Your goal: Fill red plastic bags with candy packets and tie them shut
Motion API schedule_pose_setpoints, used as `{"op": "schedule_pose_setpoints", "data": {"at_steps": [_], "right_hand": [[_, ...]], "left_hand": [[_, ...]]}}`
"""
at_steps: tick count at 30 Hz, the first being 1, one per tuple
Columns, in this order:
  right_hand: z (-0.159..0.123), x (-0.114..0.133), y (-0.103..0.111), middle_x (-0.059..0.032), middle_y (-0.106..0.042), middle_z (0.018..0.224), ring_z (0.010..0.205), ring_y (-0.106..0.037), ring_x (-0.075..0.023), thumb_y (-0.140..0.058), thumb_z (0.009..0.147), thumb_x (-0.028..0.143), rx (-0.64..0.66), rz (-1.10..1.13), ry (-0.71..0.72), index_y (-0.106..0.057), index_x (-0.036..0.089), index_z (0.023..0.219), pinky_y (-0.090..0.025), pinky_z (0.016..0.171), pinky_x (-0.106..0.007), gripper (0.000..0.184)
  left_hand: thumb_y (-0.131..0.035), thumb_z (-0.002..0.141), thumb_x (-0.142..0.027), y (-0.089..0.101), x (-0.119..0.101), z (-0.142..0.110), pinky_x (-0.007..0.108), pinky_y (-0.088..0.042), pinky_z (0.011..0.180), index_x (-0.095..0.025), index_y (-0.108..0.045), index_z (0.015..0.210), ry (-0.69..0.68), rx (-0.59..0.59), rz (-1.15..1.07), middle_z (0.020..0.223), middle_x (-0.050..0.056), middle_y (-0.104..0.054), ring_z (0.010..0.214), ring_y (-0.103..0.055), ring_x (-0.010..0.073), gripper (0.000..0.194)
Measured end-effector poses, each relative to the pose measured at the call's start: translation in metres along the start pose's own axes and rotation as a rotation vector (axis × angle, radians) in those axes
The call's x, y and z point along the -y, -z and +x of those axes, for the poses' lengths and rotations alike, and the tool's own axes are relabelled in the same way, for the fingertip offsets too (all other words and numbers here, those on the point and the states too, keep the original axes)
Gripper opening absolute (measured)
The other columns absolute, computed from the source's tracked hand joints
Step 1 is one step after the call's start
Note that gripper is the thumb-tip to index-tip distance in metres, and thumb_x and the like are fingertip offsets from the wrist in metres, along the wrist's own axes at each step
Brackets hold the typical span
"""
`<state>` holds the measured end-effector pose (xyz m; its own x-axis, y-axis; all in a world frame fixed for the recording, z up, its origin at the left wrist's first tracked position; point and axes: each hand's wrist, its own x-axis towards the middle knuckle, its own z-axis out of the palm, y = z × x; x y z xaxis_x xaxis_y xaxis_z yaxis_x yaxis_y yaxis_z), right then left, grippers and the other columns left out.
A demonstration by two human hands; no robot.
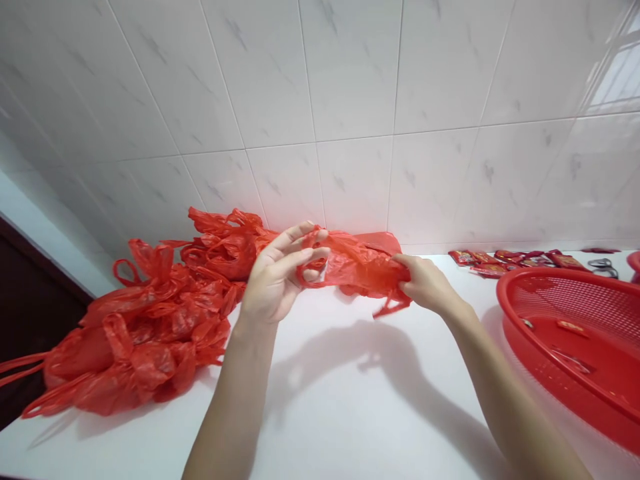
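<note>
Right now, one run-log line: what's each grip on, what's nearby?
left grip: red plastic bag | right grip: same bag | nearby: red bag pile, red mesh basket

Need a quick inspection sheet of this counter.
surface: white countertop, shadows of the arms across it
job's things: red plastic bag stretched between the hands; heap of crumpled red plastic bags left of them
clutter: red mesh basket at right, small items inside; row of red sachets along the wall; what look like scissors past them
grippers: none, bare hands; left hand has its fingers hooked into the bag, right hand grips its far end
cables: nothing seen
surroundings: white marble-look wall tiles behind; dark area at far left, unclear what
</note>
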<state>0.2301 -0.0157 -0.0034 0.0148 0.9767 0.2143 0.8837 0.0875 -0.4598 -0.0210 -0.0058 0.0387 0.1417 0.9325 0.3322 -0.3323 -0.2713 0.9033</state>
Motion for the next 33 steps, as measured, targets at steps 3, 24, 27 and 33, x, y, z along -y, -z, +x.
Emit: {"op": "schedule_pose_setpoints", "data": {"at_steps": [3,24,27,33], "right_hand": [[0.002,-0.009,0.006,0.0006,-0.053,0.066,0.06,-0.045,-0.0155,-0.047,0.054,0.002,0.025,-0.016,-0.064,-0.046,0.022,0.075,-0.024,0.051,-0.026,0.029],[-0.003,-0.017,0.014,0.0025,-0.053,0.074,0.065,-0.047,-0.0131,-0.052,0.065,0.017,0.311,0.541,0.237,-0.056,0.018,0.085,-0.034,0.054,-0.023,0.021],[-0.005,-0.015,0.019,0.0006,-0.057,0.081,0.069,-0.05,-0.0138,-0.054,0.065,0.015,0.393,0.549,0.298,-0.059,0.017,0.092,-0.038,0.055,-0.023,0.028],[-0.004,-0.021,0.022,-0.0037,-0.065,0.099,0.081,-0.058,-0.0164,-0.059,0.071,0.016,0.515,0.591,0.429,-0.063,0.017,0.115,-0.049,0.063,-0.025,0.045]], "left_hand": [[-0.074,0.071,-0.015,0.012,-0.011,-0.001,0.016,-0.049,0.049,-0.021,-0.067,0.112,-0.044,-0.051,0.091,0.11,0.01,-0.074,0.094,-0.074,0.0227,0.041],[-0.046,0.094,-0.013,-0.027,0.034,-0.018,0.031,-0.053,0.08,-0.021,-0.072,0.097,-0.538,0.521,1.156,0.092,0.004,-0.074,0.083,-0.068,0.0174,0.027],[-0.04,0.094,-0.014,-0.027,0.04,-0.01,0.032,-0.05,0.074,-0.019,-0.067,0.083,-0.328,0.546,1.379,0.083,0.004,-0.069,0.074,-0.063,0.0184,0.029],[-0.035,0.093,-0.015,-0.024,0.046,0.0,0.053,-0.037,0.105,-0.02,-0.057,0.072,-0.104,0.604,1.55,0.068,0.0,-0.06,0.075,-0.059,0.0196,0.031]]}}
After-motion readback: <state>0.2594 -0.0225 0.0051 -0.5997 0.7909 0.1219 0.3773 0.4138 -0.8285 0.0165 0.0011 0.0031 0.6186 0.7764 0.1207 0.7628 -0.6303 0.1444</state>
